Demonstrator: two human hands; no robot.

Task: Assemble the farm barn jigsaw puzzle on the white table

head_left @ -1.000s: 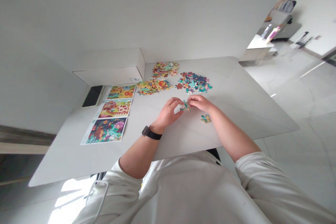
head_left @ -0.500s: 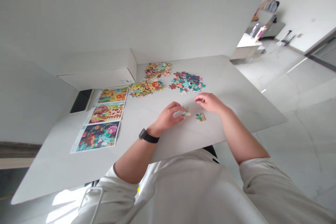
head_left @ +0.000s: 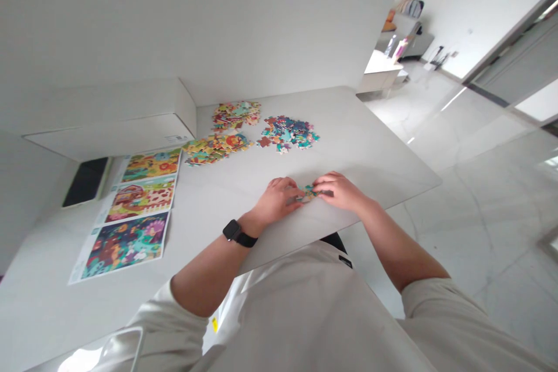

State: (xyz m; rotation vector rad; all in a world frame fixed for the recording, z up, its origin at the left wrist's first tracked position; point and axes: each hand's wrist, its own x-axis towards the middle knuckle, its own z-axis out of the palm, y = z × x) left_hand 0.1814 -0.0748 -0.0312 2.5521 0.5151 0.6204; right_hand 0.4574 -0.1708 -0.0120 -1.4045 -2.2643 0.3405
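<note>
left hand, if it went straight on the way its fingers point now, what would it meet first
Most likely the small puzzle pieces right in front of the left hand; it may be touching them, which is hard to tell. Just beyond them in that line comes the right hand.

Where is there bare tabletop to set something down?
Bare: right of the mostly blue jigsaw pile, and between the printed colour pictures and left hand. Crowded: around the mostly yellow jigsaw pile beside the white rectangular box.
</note>
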